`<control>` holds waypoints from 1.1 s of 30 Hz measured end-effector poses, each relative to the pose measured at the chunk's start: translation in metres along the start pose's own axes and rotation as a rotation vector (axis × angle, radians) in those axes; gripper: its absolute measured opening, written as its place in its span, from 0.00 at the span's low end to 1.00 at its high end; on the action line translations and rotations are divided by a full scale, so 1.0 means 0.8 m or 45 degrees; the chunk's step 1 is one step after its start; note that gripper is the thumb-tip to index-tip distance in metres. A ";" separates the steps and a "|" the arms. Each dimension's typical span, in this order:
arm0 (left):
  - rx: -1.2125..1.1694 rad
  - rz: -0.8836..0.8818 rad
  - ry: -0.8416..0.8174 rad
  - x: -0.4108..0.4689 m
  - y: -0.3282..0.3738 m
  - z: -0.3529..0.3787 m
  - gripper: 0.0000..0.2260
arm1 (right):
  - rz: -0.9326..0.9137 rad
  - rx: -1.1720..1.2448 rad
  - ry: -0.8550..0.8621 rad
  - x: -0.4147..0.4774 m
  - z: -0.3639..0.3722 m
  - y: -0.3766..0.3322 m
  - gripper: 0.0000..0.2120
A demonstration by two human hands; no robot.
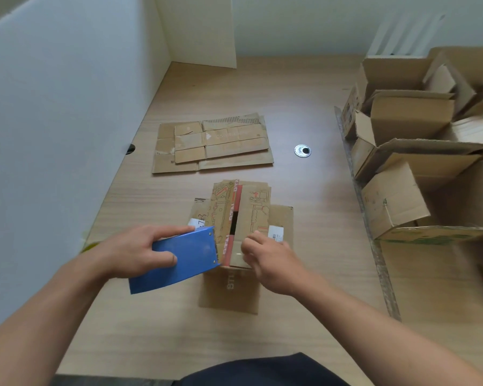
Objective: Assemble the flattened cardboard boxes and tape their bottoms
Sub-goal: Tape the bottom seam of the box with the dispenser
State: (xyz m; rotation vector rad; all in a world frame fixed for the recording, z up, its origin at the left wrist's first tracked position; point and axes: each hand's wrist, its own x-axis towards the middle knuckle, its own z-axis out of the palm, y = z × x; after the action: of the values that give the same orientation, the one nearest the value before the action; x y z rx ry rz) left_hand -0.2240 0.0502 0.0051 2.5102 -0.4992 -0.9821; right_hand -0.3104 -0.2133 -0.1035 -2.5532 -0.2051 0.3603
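A small cardboard box (251, 210) stands bottom-up in the middle of the wooden table (304, 107), its printed flaps folded shut with a dark gap along the seam. My left hand (131, 252) grips a blue tape dispenser (184, 256), whose front edge meets the box's near left corner. My right hand (265, 254) presses curled fingers on the near end of the flaps, where a strip of clear tape (239, 256) lies. A stack of flattened boxes (212, 144) lies further back on the table.
Several assembled open boxes (410, 151) crowd the right side, behind a grey metal strip (371, 232). A white partition (67, 107) walls the left. A round metal cable grommet (302, 150) sits in the tabletop right of the flat stack.
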 end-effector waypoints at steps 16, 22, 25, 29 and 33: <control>-0.054 -0.043 -0.083 0.013 0.014 0.033 0.27 | 0.077 0.369 -0.324 -0.002 -0.059 -0.004 0.12; -0.109 -0.054 -0.056 0.009 0.008 0.037 0.27 | 0.164 0.071 -0.233 0.015 -0.072 0.004 0.05; -0.134 -0.063 -0.013 0.006 0.003 0.038 0.27 | 0.293 -0.166 -0.254 0.029 -0.079 0.009 0.13; -0.346 -0.059 0.053 0.005 0.003 0.046 0.26 | 0.293 -0.362 -0.229 0.062 -0.098 0.010 0.01; -0.577 -0.053 0.106 0.004 0.008 0.057 0.25 | 0.164 -0.399 -0.227 0.100 -0.118 0.016 0.03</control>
State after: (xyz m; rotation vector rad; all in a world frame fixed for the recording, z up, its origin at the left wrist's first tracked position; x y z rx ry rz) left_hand -0.2549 0.0327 -0.0247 2.1474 -0.1725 -0.8843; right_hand -0.2056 -0.2537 -0.0503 -2.8513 -0.1741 0.6522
